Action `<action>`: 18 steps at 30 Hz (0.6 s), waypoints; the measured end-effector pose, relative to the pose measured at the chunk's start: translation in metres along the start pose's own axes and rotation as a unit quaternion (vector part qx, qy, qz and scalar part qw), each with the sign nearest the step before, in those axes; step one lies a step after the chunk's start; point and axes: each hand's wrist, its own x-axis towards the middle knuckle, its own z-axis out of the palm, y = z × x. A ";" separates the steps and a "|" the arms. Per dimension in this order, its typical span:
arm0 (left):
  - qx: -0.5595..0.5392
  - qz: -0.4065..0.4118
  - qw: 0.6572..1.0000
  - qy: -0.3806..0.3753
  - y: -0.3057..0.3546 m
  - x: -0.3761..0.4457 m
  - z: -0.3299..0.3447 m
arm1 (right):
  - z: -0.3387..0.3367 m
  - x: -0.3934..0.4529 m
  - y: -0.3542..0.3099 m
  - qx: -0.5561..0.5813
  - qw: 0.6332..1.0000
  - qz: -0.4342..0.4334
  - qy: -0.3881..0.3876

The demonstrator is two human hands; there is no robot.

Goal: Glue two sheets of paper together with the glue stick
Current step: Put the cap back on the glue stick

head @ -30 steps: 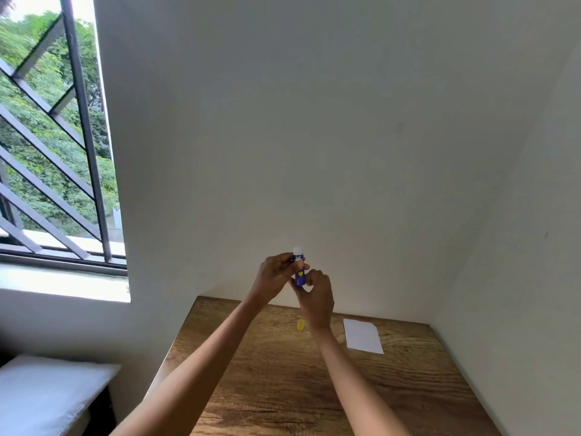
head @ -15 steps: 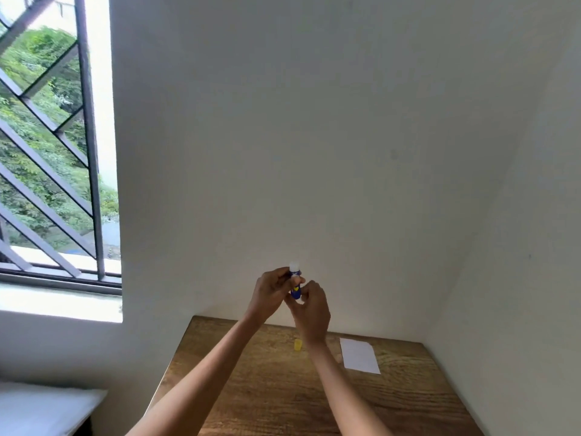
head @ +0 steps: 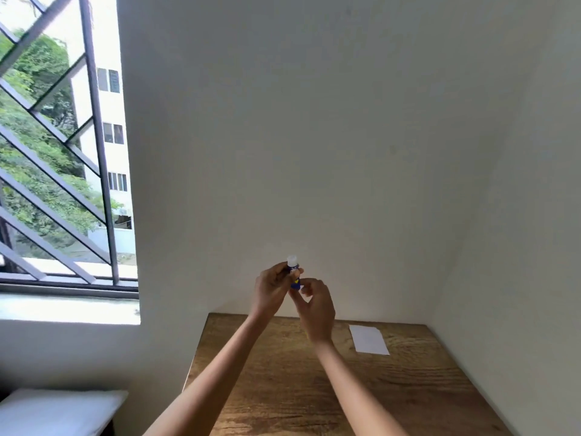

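Note:
A small blue glue stick [head: 294, 276] with its white glue tip exposed at the top is held upright above the far end of the wooden table [head: 276, 385]. My left hand [head: 271, 287] grips its upper body. My right hand [head: 316, 309] pinches its lower end from below and to the right. White paper [head: 368, 339] lies flat at the table's far right; I cannot tell whether it is one sheet or two stacked. The yellow cap is hidden behind my right hand.
White walls close in the table at the back and on the right. A barred window [head: 63, 158] fills the upper left. A white cushion [head: 56, 410] sits low at the left, beside the table.
The view has tilted a little, so the table sits lower. Both hands stay on the glue stick in much the same grip. The yellow cap on the table is now hidden by my right hand.

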 end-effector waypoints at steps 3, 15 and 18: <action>-0.001 -0.011 1.000 -0.024 0.001 -0.008 -0.006 | 0.000 -0.006 -0.001 0.034 0.996 0.005 -0.084; -0.008 -0.011 1.000 -0.024 -0.003 -0.030 -0.023 | 0.015 -0.028 -0.012 -0.020 0.999 0.030 -0.038; 0.003 -0.007 0.998 -0.060 -0.009 -0.029 -0.036 | 0.010 -0.025 -0.009 0.023 0.983 -0.017 -0.181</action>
